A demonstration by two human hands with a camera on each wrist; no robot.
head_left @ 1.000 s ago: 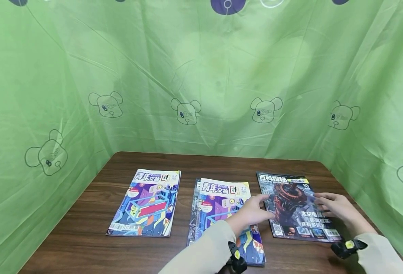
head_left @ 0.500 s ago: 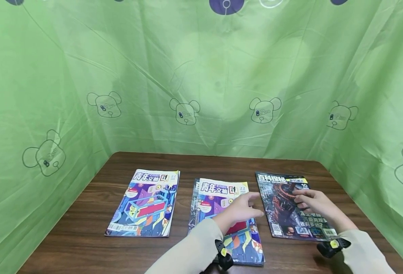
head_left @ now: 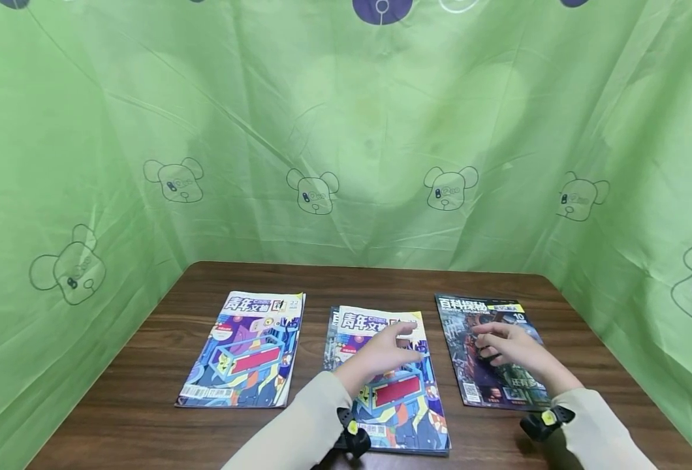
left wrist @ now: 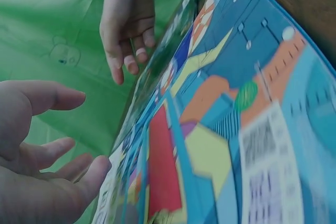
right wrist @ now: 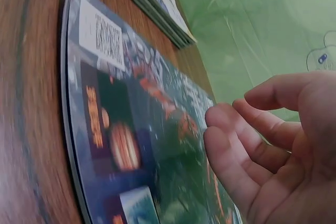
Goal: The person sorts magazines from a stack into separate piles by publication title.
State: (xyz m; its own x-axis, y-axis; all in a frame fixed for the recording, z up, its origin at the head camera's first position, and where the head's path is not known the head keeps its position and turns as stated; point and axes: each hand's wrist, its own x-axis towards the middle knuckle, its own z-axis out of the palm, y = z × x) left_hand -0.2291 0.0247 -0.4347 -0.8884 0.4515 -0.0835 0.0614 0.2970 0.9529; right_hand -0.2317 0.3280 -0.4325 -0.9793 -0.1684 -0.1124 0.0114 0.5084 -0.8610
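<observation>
My left hand (head_left: 381,352) hovers over the middle stack, whose top is a purple and blue magazine (head_left: 399,398); a darker cover peeks out at its left edge. In the left wrist view that hand (left wrist: 47,156) has its fingers spread and slightly bent, holding nothing. Over the dark magazine (head_left: 457,339) on the right is my right hand (head_left: 513,349), its fingers loosely bent with nothing in them. The right wrist view shows this hand (right wrist: 278,145) close above the dark cover (right wrist: 173,166); whether the fingertips touch it, I cannot tell.
Another purple and blue magazine (head_left: 243,352) lies at the left of the brown wooden table (head_left: 146,391). A green curtain (head_left: 369,130) with bear drawings hangs behind the table and along both sides.
Both hands have moved left. My left hand has gone from the gap beside the dark magazine to above the middle stack, my right from the dark magazine's right edge to over its cover.
</observation>
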